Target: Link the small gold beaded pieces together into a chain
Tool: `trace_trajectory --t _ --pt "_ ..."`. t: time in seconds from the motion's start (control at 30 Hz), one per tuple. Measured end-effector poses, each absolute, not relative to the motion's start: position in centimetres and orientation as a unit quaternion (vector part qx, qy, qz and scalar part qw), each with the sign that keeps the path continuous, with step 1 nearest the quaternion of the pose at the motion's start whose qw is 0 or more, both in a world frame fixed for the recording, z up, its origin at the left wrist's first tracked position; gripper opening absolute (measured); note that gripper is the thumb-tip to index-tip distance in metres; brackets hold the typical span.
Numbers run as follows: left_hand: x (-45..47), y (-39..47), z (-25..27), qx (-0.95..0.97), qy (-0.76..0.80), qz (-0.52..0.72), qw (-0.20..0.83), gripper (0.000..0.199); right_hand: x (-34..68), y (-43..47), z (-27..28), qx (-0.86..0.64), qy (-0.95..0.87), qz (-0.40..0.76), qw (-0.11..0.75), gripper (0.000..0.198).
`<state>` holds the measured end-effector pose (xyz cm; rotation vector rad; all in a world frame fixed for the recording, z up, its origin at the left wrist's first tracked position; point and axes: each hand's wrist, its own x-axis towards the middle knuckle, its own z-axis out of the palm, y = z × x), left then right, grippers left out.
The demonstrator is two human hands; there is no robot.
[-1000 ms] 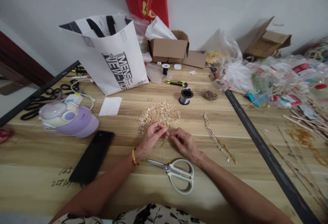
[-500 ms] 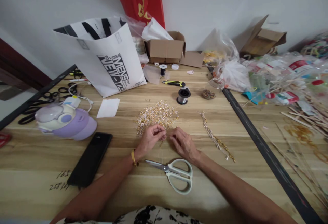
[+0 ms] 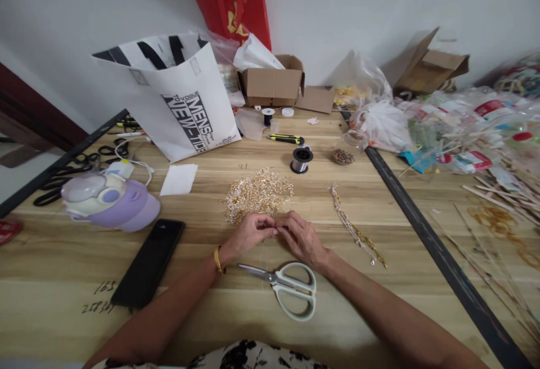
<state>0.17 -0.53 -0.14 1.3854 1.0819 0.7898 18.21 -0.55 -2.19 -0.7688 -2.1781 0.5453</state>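
Observation:
My left hand (image 3: 252,232) and my right hand (image 3: 300,238) meet fingertip to fingertip at the near edge of a pile of gold and silver beads or small chain pieces (image 3: 257,192). Both are closed in a pinch; whatever lies between the fingers is too small to make out. Just below them lies a pair of scissors (image 3: 291,290) with pale green handles, its blades pointing left. Several finished-looking silver and gold strands (image 3: 352,225) rest to the right of my right hand. Beyond the pile stands a spool of thin wire (image 3: 301,161).
A black phone (image 3: 148,262) and a purple cap-shaped item (image 3: 113,203) lie at left, near white paper (image 3: 179,180). Behind are a white bag (image 3: 181,104), a cardboard box (image 3: 272,85), a yellow-black cutter (image 3: 286,139) and a jar of beads (image 3: 343,156). Plastic bottles (image 3: 489,109) crowd the right.
My hands have come together; the small gap between their fingertips has closed. The left hand sits slightly lower. Things on the table keep their places, with a slight view shift.

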Motion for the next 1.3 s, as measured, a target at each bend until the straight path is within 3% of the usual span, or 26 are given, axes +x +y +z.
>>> trace_trajectory --t 0.27,0.6,0.83,1.3 --pt "0.0 -0.4 0.8 0.523 0.471 0.383 0.598 0.023 18.4 -0.7 -2.3 -0.332 -0.810 0.192 0.443 0.026" --pt "0.0 -0.4 0.5 0.513 0.459 0.390 0.611 0.021 18.3 -0.3 -2.3 -0.329 -0.845 0.200 0.372 0.022" --pt "0.1 -0.5 0.9 0.526 0.456 0.386 0.605 0.018 18.1 -0.2 -2.2 -0.328 -0.842 0.214 0.372 0.011" --pt "0.1 -0.4 0.5 0.519 0.467 0.392 0.598 0.021 18.1 -0.3 -2.1 -0.307 -0.855 0.201 0.366 0.013"
